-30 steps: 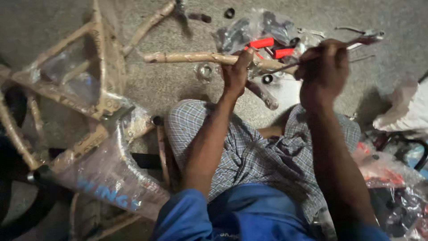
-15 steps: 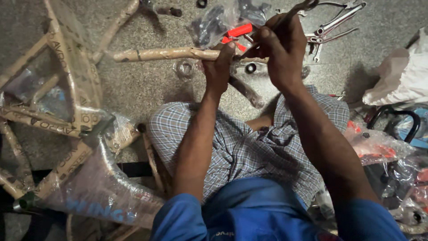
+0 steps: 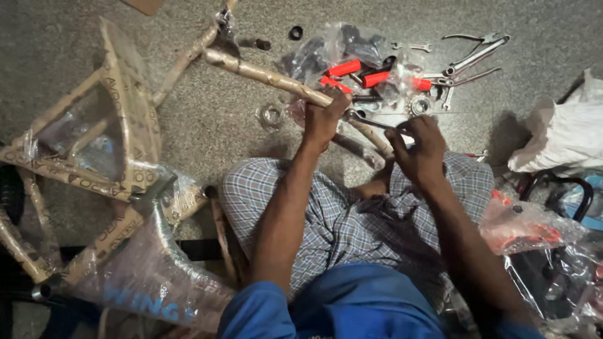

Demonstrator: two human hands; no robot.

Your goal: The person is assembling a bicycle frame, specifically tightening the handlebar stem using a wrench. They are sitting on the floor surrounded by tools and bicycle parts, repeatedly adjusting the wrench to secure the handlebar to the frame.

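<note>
Brown paper and clear film over a bicycle frame point(image 3: 94, 157) at far left, flat on the grey floor point(image 3: 207, 125). Further right, a paper-wrapped tube point(image 3: 264, 76), long axis running from upper left down to lower right, far end pointing toward the frame's top corner, near end toward the lap. Left hand point(image 3: 323, 120) closed around the lower part of that tube, lifting it just off the floor. A small metal ring point(image 3: 271, 115) lying just below the tube, apart from it. Right hand point(image 3: 419, 145) curled, fingers narrow, pinching a slim metal tool point(image 3: 370, 121) whose tip reaches toward the left hand; exact grip on it hard to tell. Beyond the hands, a clear bag with red grips point(image 3: 367, 74), then loose pliers and spanners point(image 3: 468, 59) at upper right. White sack point(image 3: 559, 141) at far right.

Likely risks, as a judgement: tube swinging on its one-handed hold, since most of its length hangs out past the fist; tool slipping off the wrapped surface; ring or other small parts getting knocked away by the tube's lower end.
</note>
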